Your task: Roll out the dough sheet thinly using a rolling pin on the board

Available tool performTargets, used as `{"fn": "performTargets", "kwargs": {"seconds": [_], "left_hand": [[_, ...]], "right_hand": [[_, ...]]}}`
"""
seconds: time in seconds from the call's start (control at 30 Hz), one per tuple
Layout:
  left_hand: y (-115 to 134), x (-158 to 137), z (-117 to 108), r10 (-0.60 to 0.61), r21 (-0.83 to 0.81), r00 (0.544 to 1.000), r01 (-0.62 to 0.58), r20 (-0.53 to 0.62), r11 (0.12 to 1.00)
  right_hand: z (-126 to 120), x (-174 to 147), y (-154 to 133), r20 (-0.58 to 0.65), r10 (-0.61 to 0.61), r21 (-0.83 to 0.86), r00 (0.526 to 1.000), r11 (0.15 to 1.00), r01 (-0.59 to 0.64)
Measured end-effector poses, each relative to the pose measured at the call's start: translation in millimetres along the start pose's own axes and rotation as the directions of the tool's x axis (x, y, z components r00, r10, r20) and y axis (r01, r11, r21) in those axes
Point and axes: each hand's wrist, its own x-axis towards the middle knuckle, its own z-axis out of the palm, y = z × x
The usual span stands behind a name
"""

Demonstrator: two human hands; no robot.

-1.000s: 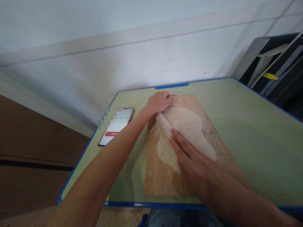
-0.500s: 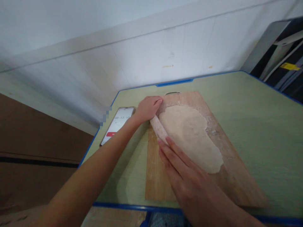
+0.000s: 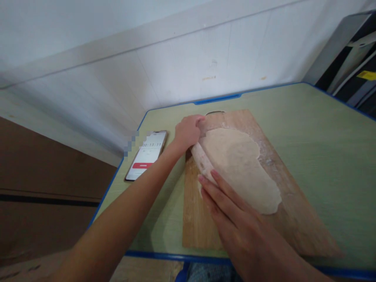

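Observation:
A floured rolling pin (image 3: pixel 202 157) lies slantwise along the left edge of a thin, irregular sheet of dough (image 3: pixel 241 166). Around its far end my left hand (image 3: pixel 189 131) is curled and closed. My right hand (image 3: pixel 237 219) lies over the nearer part of the pin, its fingers stretched out flat and close together, the fingertips reaching past the pin to the left. That palm hides the pin's near end and some of the dough's lower edge. Beneath everything is a wooden cutting board (image 3: pixel 201 231), dusted with flour around the dough.
A phone (image 3: pixel 148 154) with a running timer lies left of the board, partly behind my left forearm. The pale green table (image 3: pixel 317 156) has a blue rim and stands against a white wall (image 3: pixel 182 74). Dark items with a yellow label (image 3: pixel 367 75) are at the far right.
Both hands and the pin have shifted very slightly to the right. More of the phone's screen shows, and its timer has advanced. The view has also moved a little.

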Motion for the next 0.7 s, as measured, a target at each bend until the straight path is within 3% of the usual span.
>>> {"fn": "performTargets", "kwargs": {"seconds": [0.23,0.37,0.53,0.7], "left_hand": [[26.0,12.5,8.8,0.028,0.045,0.999,-0.026,-0.038,0.999],[11.8,4.1,4.8,0.010,-0.027,0.998,-0.012,-0.056,1.000],[-8.4,-8.6,-4.7,-0.031,-0.092,0.998,0.027,-0.047,0.995],[6.7,-2.7,1.9,-0.034,-0.062,0.997,0.030,-0.066,0.998]], "right_hand": [[-4.9,-8.5,3.3,0.010,0.059,0.003,0.998,0.998,-0.059],[-2.0,-3.4,-4.9,0.017,0.037,-0.016,0.999,0.999,-0.037],[7.4,6.2,-15.2,-0.056,-0.005,0.000,0.998,1.000,0.005],[1.8,2.4,-13.1,-0.051,0.049,-0.013,0.997,0.999,-0.050]]}}
